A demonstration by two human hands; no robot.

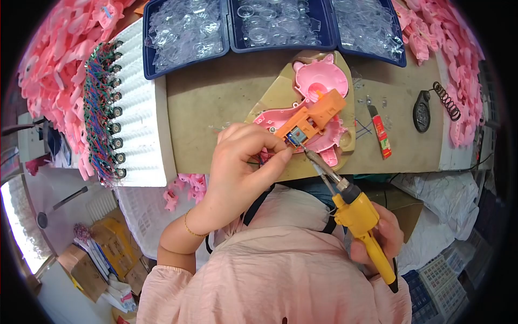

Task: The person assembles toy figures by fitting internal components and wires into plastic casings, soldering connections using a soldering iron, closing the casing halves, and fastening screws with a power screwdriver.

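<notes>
My right hand (386,237) is wrapped round a yellow soldering gun (360,216). The gun's metal tip points up and left, to the edge of an orange plastic housing (310,120) with a small blue-grey electrical part in it. The housing lies in an open pink animal-shaped toy shell (322,78), on a tan holding board (275,100). At the housing's lower left, the thumb and forefinger of my left hand (243,162) are pinched together close to the tip. What they hold is hidden; thin dark wires show beside them.
Blue bins (229,40) of clear plastic parts line the back. At the left, a white foam tray (143,108) carries speakers with bundled wires (98,108). Pink shells (59,70) are heaped at both sides. A red-handled cutter (381,135) and a black tag with coiled cord (422,110) lie right.
</notes>
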